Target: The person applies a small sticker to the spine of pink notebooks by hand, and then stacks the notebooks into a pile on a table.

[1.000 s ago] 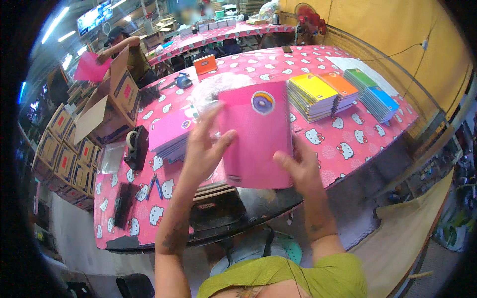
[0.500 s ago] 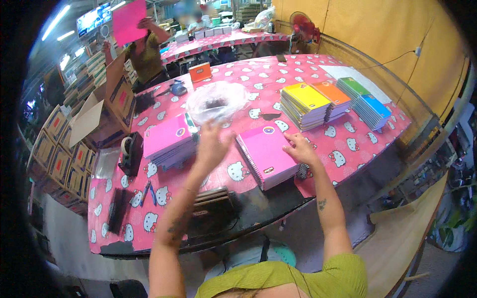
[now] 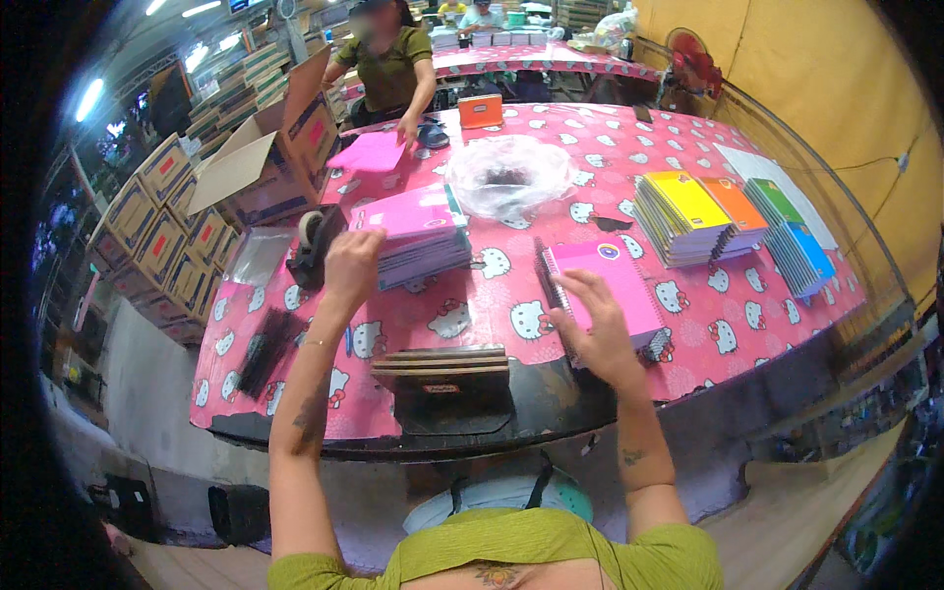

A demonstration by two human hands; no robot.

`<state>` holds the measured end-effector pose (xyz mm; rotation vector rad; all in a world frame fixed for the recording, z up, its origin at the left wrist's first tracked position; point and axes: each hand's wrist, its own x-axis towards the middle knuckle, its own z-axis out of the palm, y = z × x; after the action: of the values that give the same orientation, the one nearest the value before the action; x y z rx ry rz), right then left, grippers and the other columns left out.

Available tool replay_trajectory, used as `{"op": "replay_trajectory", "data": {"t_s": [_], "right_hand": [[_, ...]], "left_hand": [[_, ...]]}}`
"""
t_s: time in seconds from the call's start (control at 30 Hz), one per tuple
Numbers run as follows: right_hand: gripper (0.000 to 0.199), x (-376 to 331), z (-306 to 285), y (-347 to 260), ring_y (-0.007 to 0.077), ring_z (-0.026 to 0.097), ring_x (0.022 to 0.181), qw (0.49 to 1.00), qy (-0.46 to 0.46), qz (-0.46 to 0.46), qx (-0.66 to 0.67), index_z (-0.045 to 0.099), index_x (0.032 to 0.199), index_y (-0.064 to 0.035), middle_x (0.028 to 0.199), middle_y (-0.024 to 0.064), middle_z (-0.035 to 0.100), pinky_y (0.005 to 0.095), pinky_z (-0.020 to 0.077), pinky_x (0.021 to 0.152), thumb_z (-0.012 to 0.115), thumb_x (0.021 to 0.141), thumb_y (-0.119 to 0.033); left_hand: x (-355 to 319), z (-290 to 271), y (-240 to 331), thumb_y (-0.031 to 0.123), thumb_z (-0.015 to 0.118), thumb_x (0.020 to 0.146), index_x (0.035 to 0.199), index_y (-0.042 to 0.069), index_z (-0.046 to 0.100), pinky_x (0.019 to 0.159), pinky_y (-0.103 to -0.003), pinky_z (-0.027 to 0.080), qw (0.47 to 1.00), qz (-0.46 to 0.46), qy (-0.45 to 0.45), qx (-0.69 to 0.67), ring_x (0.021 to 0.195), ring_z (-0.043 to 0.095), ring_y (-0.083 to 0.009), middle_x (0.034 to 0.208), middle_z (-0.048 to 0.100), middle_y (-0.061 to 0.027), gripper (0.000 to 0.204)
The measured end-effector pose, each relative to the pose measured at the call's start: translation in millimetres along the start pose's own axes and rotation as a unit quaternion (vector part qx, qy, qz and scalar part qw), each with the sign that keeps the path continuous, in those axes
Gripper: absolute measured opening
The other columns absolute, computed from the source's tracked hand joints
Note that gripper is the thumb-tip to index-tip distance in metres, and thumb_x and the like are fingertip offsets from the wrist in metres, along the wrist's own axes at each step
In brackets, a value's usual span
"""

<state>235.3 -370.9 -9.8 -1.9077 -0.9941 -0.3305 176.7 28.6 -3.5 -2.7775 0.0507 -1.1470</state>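
My left hand (image 3: pixel 352 265) is closed, its fingertips pinching the left edge of a pink notebook on the left stack (image 3: pixel 423 218). What the fingers grip exactly is partly hidden. Over the right stack of spiral-bound pink notebooks (image 3: pixel 629 292), my right hand (image 3: pixel 597 332) lies with fingers stretched out, across the spiral side. Between my forearms, at the table's near edge, stands a dark wooden holder (image 3: pixel 447 388) with slats. A black tape dispenser (image 3: pixel 313 246) sits left of the left stack.
Yellow (image 3: pixel 680 200), orange (image 3: pixel 733 205) and green and blue notebook stacks (image 3: pixel 798 258) stand at right. A crumpled clear plastic bag (image 3: pixel 513 175) lies mid-table. An open carton (image 3: pixel 265 167) is at left. Across the table a person (image 3: pixel 393 74) handles a pink sheet (image 3: pixel 369 152).
My left hand has moved left onto the left stack. My right hand has shifted from the right side of its stack to the spiral side. The person opposite has lowered the pink sheet.
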Motion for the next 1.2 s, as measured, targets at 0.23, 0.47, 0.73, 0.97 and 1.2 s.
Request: {"op": "replay_trajectory", "data": {"t_s": [0.23, 0.47, 0.73, 0.97, 1.2], "right_hand": [[0.058, -15.9, 72.5, -7.3, 0.0208, 0.064, 0.1, 0.945, -0.003, 0.122, 0.303, 0.05, 0.139, -0.0046, 0.117, 0.0129, 0.067, 0.0352, 0.0519, 0.088, 0.075, 0.087, -0.011], [0.037, -50.5, 87.9, -19.1, 0.0155, 0.062, 0.098, 0.978, -0.038, 0.081, 0.189, 0.064, 0.123, -0.0074, 0.11, 0.0081, 0.069, 0.0336, 0.0505, 0.083, 0.075, 0.087, -0.007], [0.06, -52.0, 111.3, -29.0, 0.0245, 0.06, 0.113, 0.944, -0.044, 0.115, 0.306, 0.051, 0.139, -0.008, 0.123, 0.0118, 0.062, 0.0362, 0.0476, 0.098, 0.078, 0.085, -0.012], [0.063, -58.8, 134.7, -27.0, 0.0204, 0.06, 0.11, 0.938, 0.004, 0.133, 0.319, 0.051, 0.138, -0.0104, 0.117, 0.0101, 0.062, 0.0351, 0.0482, 0.096, 0.082, 0.083, -0.016], [0.056, -56.9, 129.9, -1.0, 0.0162, 0.058, 0.105, 0.916, -0.051, 0.168, 0.362, 0.055, 0.133, -0.0112, 0.113, 0.0062, 0.06, 0.0305, 0.0475, 0.094, 0.082, 0.083, -0.015]], "left_hand": [[20.5, -127.1, 116.3, 0.003, 0.064, 0.083, 0.109, 0.008, 0.066, 0.079, -0.038, 0.038, 0.982, 0.06, 0.033, -0.175, 0.082, 0.059, -0.025, 0.086, 0.061, -0.0069, 0.027], [2.6, -158.3, 131.9, 0.005, 0.066, 0.082, 0.109, 0.007, 0.067, 0.082, -0.039, 0.037, 0.976, 0.081, -0.074, -0.188, 0.08, 0.058, -0.0242, 0.083, 0.06, -0.0058, 0.027], [-96.0, -113.2, 118.7, 0.013, 0.067, 0.087, 0.118, 0.006, 0.065, 0.106, -0.048, 0.031, 0.993, 0.016, -0.077, -0.092, 0.103, 0.063, -0.0269, 0.104, 0.069, -0.0091, 0.032], [-178.9, -43.9, 124.9, 0.028, 0.051, 0.103, 0.147, 0.0, 0.043, 0.115, -0.044, 0.029, 0.655, -0.571, 0.165, -0.467, 0.134, 0.046, -0.026, 0.145, 0.049, -0.0177, 0.053], [-231.4, -18.2, -62.2, 0.02, 0.057, 0.097, 0.139, -0.006, 0.049, 0.102, -0.046, 0.042, 0.938, -0.329, 0.008, 0.106, 0.113, 0.056, -0.0342, 0.12, 0.06, -0.0233, 0.05]]}}
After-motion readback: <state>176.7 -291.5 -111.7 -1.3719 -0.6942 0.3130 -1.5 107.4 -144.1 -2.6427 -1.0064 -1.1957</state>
